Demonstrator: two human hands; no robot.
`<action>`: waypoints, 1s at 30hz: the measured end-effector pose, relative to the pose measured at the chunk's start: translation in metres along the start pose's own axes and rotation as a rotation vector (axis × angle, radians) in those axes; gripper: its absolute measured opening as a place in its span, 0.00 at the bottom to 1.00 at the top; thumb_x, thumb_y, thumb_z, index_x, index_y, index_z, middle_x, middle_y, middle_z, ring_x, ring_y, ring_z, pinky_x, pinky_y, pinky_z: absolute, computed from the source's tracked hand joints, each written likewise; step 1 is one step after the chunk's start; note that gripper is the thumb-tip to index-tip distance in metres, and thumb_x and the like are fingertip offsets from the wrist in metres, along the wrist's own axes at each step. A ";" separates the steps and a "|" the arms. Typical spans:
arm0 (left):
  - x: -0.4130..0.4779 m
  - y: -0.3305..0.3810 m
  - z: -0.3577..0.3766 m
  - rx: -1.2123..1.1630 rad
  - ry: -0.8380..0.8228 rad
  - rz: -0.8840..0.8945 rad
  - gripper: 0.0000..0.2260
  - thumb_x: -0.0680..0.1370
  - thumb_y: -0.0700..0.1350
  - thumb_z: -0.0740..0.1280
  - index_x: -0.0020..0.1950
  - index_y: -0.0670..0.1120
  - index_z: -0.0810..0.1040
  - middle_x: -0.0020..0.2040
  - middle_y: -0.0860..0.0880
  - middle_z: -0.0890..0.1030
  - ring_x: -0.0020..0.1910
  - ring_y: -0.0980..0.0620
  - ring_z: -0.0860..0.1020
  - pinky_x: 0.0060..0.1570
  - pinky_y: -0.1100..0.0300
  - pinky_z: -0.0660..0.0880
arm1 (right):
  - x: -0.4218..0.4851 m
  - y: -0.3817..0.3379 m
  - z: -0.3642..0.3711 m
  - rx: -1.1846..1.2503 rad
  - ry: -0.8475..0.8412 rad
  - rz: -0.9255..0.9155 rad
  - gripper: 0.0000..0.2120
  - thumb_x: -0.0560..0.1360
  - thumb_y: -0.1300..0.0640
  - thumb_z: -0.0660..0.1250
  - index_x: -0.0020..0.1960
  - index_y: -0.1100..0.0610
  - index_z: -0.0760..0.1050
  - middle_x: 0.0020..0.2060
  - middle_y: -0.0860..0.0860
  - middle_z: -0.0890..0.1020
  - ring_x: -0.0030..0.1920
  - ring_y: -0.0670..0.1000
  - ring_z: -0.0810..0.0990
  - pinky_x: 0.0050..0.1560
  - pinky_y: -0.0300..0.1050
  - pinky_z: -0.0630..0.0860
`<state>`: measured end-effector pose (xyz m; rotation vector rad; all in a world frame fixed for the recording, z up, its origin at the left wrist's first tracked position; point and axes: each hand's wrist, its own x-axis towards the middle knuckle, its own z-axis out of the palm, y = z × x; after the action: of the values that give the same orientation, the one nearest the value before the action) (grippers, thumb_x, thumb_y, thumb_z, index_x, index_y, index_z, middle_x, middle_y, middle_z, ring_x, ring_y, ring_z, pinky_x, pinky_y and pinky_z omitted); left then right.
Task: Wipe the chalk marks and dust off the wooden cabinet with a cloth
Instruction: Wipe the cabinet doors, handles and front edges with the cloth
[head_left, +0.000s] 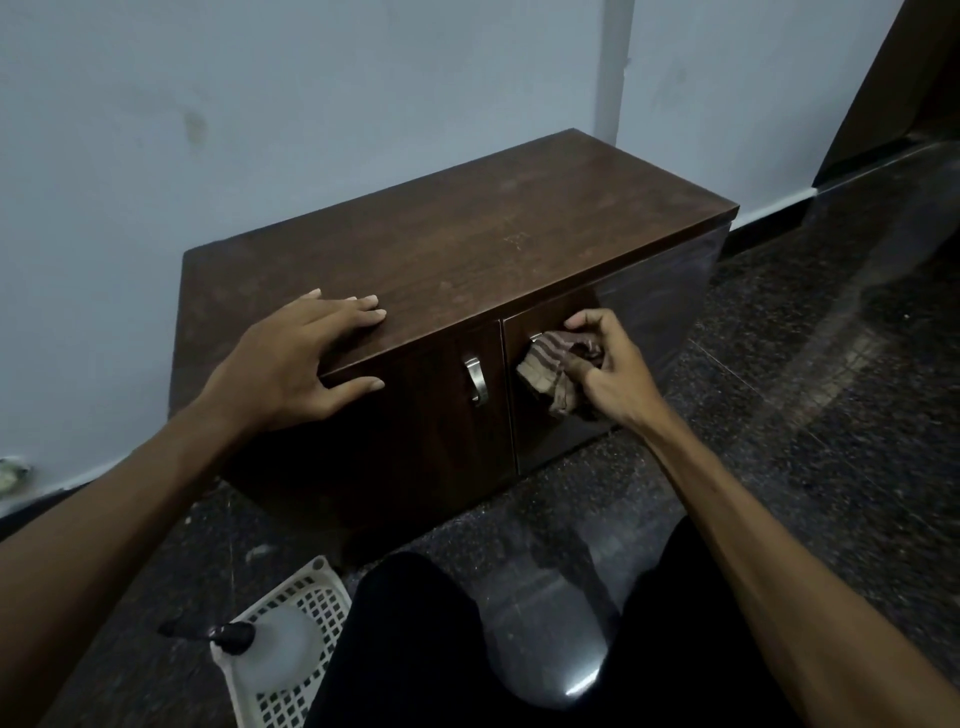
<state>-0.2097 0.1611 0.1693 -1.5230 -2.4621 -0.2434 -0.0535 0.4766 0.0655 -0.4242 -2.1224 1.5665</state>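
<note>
Right now the left hand (296, 364) lies on the cabinet (467, 244) top near its front-left edge, grip wide: fingers straight on the wood, thumb down over the front edge onto the left door. Right hand (608, 364) has a tight grip on the cloth (550, 371), a brown-and-beige striped rag, bunched w/ fingers & thumb curled round it. The rag is pressed to the right door near its upper left corner, over that door's handle, which is mostly hidden. Left door's metal handle (475, 379) is bare, just beside the cloth, btwn the two hands. Cabinet is dark wood, low, 2 doors, back to a pale blue wall (260, 130), standing on a dark speckled floor (779, 389). Faint pale marks (517, 241) show on the top, right of centre. Bottom left, on the floor by the person's knee: white plastic lattice basket (311, 597) w/ a translucent spray bottle (270, 644), black nozzle, lying in it. Legs (415, 649) in black trousers at the bottom edge.
</note>
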 end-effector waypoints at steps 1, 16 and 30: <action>0.000 0.000 0.000 0.000 -0.005 0.001 0.32 0.73 0.64 0.69 0.74 0.51 0.73 0.74 0.52 0.74 0.73 0.53 0.72 0.77 0.48 0.64 | -0.003 0.003 0.002 -0.006 -0.004 0.004 0.14 0.76 0.59 0.72 0.54 0.44 0.72 0.45 0.43 0.83 0.46 0.38 0.81 0.49 0.35 0.78; -0.002 0.004 -0.002 -0.012 0.006 -0.007 0.34 0.73 0.67 0.65 0.74 0.51 0.73 0.74 0.53 0.74 0.73 0.54 0.72 0.76 0.49 0.64 | -0.020 -0.023 0.045 0.160 0.761 0.057 0.10 0.76 0.57 0.70 0.57 0.51 0.78 0.50 0.46 0.82 0.50 0.42 0.81 0.49 0.32 0.76; -0.003 0.007 -0.004 0.036 -0.001 0.009 0.33 0.74 0.67 0.64 0.73 0.48 0.75 0.73 0.52 0.75 0.72 0.53 0.73 0.75 0.48 0.66 | -0.017 0.060 0.051 0.152 0.797 0.474 0.12 0.76 0.66 0.68 0.59 0.63 0.81 0.53 0.63 0.83 0.55 0.61 0.82 0.52 0.35 0.73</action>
<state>-0.2021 0.1608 0.1723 -1.5198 -2.4456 -0.1954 -0.0680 0.4446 -0.0068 -1.3145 -1.3311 1.4231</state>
